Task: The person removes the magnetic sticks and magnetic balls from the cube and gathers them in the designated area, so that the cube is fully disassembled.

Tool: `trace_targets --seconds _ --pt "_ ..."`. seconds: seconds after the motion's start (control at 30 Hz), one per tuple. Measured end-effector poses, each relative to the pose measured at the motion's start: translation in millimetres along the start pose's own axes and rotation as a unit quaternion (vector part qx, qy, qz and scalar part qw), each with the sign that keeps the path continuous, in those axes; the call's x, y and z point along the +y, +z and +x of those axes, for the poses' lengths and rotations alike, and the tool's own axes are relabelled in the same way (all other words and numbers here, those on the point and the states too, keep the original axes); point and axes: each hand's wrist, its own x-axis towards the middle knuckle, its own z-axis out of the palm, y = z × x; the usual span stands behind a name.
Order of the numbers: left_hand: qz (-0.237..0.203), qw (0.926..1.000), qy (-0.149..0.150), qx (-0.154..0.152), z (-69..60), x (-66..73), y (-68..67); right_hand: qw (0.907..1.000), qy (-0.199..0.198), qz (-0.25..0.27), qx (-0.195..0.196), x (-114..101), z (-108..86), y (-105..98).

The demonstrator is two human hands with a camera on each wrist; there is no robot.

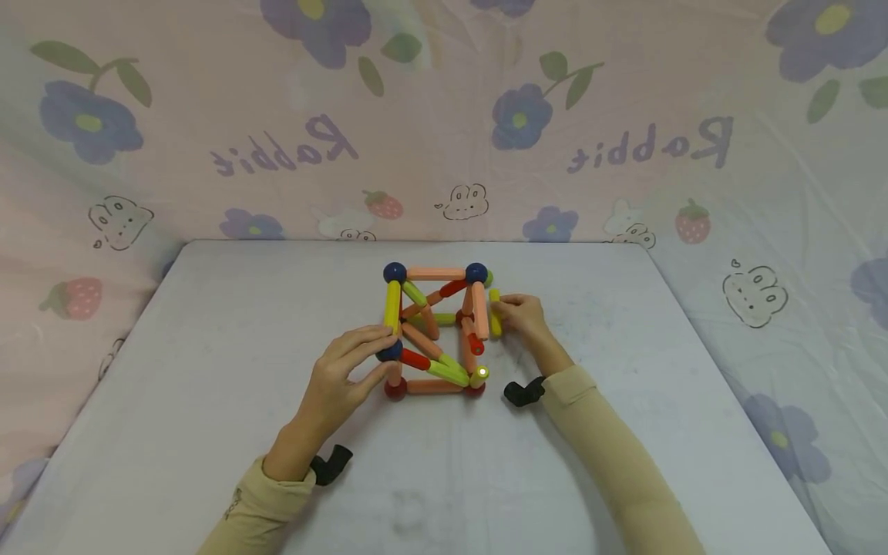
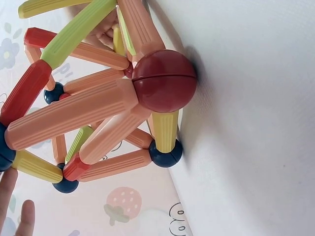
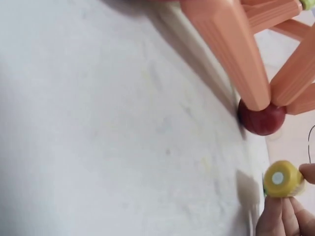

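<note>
A frame of magnetic rods and balls (image 1: 435, 274) stands on the table, with salmon, yellow, red and lime rods. At its near left upper corner, my left hand (image 1: 347, 366) holds a dark blue ball (image 1: 388, 351) between fingers and thumb. Two of its fingertips (image 2: 27, 216) show in the left wrist view. To the right of the frame, my right hand (image 1: 522, 312) pinches a yellow rod (image 1: 495, 314), apart from the frame. The rod's pale round end faces the right wrist camera. A dark red ball (image 2: 165, 81) sits at a lower corner on the tabletop.
The white-covered table (image 1: 208, 347) ends at a printed cloth backdrop (image 1: 444, 116). Black wrist pieces (image 1: 523, 391) stick out at both cuffs. A lime-and-red rod pair (image 1: 433, 370) slants down across the frame's near side.
</note>
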Motion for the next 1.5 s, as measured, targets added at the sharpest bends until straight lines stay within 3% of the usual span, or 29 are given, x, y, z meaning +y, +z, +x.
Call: trace_targets --seconds 0.47,0.73,1.03,1.2,1.5 --pt "-0.005 1.0 0.0 0.002 1.6 1.1 0.9 0.9984 -0.008 -0.04 0.039 4 17.4 6" --pt "-0.009 0.9999 0.005 0.004 2.5 0.8 1.6 0.9974 -0.01 -0.06 0.038 5 22.1 5" --pt "-0.009 0.9999 0.005 0.006 2.8 0.0 1.4 0.9941 -0.042 -0.085 0.052 0 8.1 0" --pt "-0.008 1.0 0.002 0.005 2.3 0.2 0.7 0.9948 -0.078 -0.05 0.041 -6 -9.3 -4" --pt "-0.005 1.0 -0.006 0.0 0.9 0.8 0.2 0.9887 -0.114 0.096 -0.018 -17 -50.6 -1"
